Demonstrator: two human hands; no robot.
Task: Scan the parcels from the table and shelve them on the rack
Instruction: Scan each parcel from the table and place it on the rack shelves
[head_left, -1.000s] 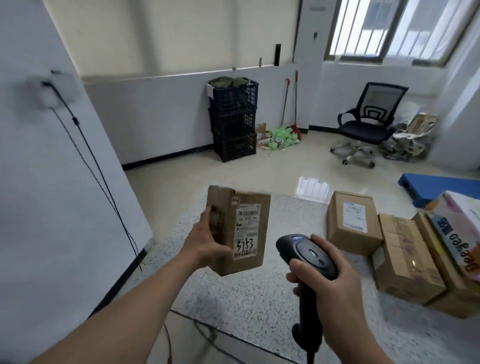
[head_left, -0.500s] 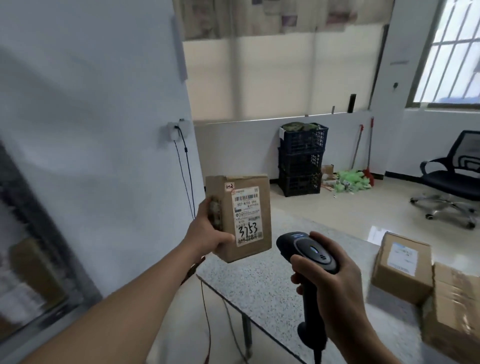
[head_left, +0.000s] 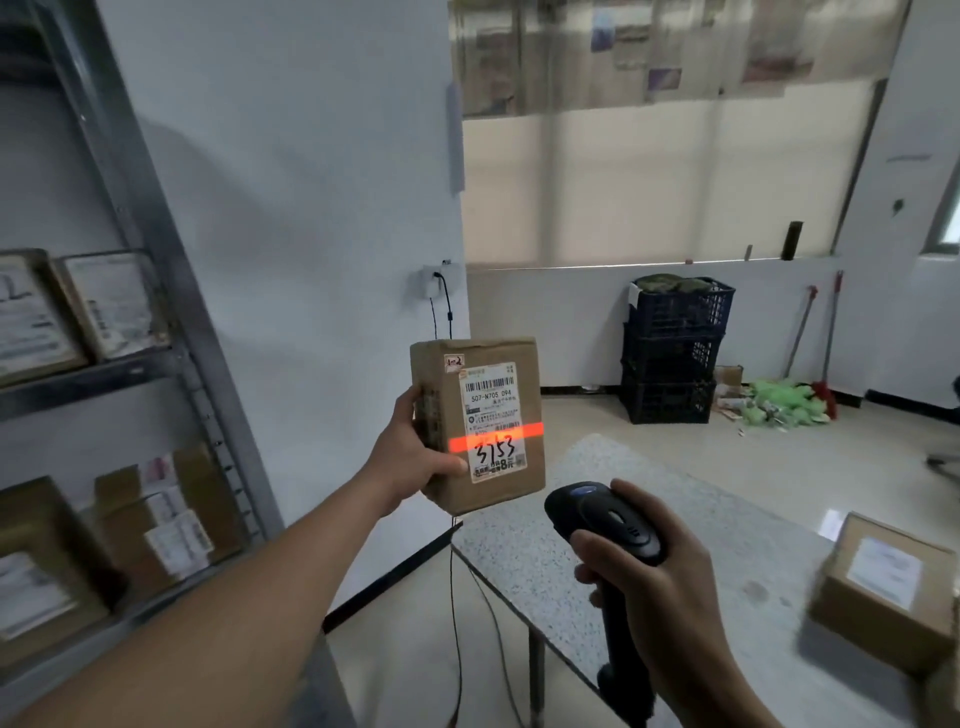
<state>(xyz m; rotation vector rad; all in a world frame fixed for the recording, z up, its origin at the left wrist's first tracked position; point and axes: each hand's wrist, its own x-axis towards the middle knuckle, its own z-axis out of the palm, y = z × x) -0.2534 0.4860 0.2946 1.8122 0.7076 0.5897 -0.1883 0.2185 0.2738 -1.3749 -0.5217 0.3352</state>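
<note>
My left hand (head_left: 410, 457) grips a small brown cardboard parcel (head_left: 485, 483) upright by its left side, its white label with "3753" facing me. A red scan line crosses the label. My right hand (head_left: 660, 587) holds a black handheld scanner (head_left: 602, 522) by its handle, head aimed at the parcel from below right. The grey metal rack (head_left: 171, 291) stands at the left with several parcels on its shelves. Another labelled parcel (head_left: 883, 597) lies on the speckled table (head_left: 649, 519) at the right.
A cable hangs from a wall socket (head_left: 434, 280) behind the parcel and runs down beside the table. Stacked dark crates (head_left: 675, 353) stand at the far wall, with green clutter (head_left: 774, 405) and brooms on the floor beside them.
The view has swung left, bringing the rack into sight and most table parcels out of it. The parcel stays in my left hand, and a red scan line now lies across its label.
</note>
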